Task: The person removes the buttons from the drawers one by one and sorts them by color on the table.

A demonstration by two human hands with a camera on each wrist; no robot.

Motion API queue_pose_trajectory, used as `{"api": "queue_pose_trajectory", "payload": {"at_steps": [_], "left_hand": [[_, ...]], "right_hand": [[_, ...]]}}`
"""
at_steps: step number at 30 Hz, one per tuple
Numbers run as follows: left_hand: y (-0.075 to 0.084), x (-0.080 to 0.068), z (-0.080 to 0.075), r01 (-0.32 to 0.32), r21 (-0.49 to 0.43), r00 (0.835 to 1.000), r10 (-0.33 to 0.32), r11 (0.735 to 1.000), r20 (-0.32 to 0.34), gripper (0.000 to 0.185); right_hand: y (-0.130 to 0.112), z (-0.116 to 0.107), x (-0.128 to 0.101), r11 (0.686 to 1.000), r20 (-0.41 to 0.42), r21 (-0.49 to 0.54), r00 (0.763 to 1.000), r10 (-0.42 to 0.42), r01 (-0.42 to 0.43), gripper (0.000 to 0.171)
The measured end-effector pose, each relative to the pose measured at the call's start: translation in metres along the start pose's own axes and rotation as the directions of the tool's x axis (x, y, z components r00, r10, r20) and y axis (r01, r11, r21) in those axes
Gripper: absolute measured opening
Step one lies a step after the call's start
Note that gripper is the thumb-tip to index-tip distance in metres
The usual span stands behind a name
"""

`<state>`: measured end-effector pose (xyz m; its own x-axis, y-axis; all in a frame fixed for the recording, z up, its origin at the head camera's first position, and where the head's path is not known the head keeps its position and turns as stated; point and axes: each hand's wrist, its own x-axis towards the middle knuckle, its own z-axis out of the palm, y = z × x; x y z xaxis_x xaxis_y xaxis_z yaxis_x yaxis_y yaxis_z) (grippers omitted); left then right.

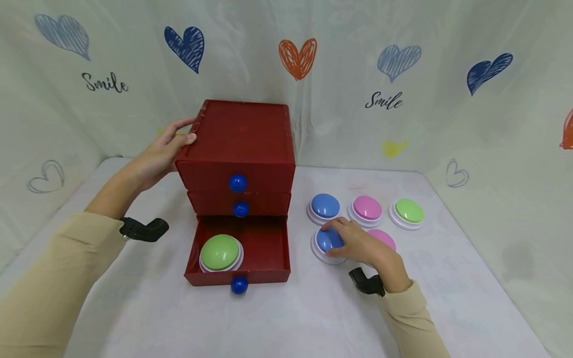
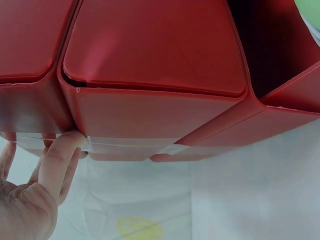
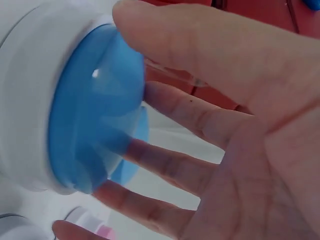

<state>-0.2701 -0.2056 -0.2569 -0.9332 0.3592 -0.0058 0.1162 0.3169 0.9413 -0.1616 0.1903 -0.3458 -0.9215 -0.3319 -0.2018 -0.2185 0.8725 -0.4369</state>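
A red three-drawer cabinet (image 1: 241,134) stands at the middle of the table, its bottom drawer (image 1: 264,248) pulled out. A green dome button (image 1: 219,252) sits in that drawer's left half. My left hand (image 1: 181,134) rests with straight fingers on the cabinet's top left edge. In the left wrist view the left hand (image 2: 55,160) touches the cabinet's (image 2: 155,60) side wall. My right hand (image 1: 340,241) lies over a blue dome button (image 1: 324,241) right of the drawer. Up close, the right hand (image 3: 132,85) has thumb and fingers round the blue button (image 3: 95,100).
More dome buttons sit right of the cabinet: a blue one (image 1: 325,205), a pink one (image 1: 367,207) and a green one (image 1: 409,211) in a row, and another pink one (image 1: 384,237) partly behind my right hand. A heart-printed cloth backs the white table (image 1: 313,318).
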Motion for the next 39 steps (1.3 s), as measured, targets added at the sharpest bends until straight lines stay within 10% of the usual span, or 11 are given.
{"api": "queue_pose_trajectory", "payload": {"at_steps": [17,39], "left_hand": [[-0.001,0.001,0.001,0.002,0.006,1.000,-0.002,1.000,0.003,0.058],[0.000,-0.001,0.002,-0.008,0.007,1.000,0.008,1.000,-0.005,0.057]], "right_hand": [[-0.051,0.003,-0.014,0.964,-0.136,-0.094,0.956,-0.260,0.249,0.036],[-0.118,0.026,0.014,0.910,-0.031,-0.057,0.910,-0.413,0.411,0.035]]}}
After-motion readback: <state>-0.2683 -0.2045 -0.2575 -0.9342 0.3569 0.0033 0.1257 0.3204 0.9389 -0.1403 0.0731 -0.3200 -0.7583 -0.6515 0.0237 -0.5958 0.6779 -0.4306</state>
